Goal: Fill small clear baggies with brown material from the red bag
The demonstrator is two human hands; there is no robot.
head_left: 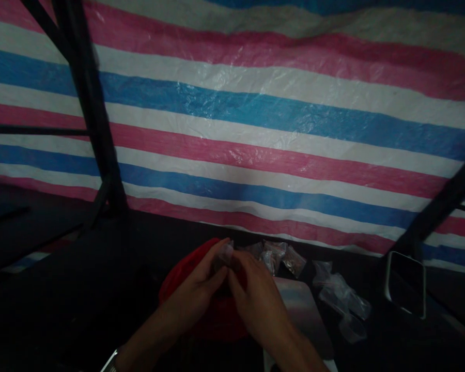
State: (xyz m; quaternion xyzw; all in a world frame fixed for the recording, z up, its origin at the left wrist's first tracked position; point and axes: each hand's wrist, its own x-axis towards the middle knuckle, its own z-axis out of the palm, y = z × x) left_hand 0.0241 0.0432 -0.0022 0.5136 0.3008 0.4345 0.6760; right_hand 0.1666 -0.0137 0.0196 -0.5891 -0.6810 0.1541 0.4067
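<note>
1. Striped plastic sheeting in red, white and blue fills the background behind a dark table; the light is dim and much of the surface is lost in shadow.
2. A small clear plastic bag sits between both hands, held up just above the table near its middle, in front of a red object that lies under the wrists.
3. The left hand pinches the small bag from the left, thumb and fingers pressed together on its upper edge.
4. The right hand meets it from the right, fingertips closed on the same bag; whether anything is inside the bag is too dark to tell.
5. My judgement: the step in hand is working the mouth of this bag, opening or sealing it, and I cannot tell which.
6. The next move calls for a steady 2-handed pinch, since the film is thin and slippery.
7. Behind the hands, toward the table's far edge, more clear bags lie in a loose group.
8. To the right, further crumpled bags lie near a flat grey plate beside the right wrist.
9. Near the table's right edge, a dark rectangular item with a pale rim leans apart from everything else.
10. A watch shows on the left wrist.
</note>
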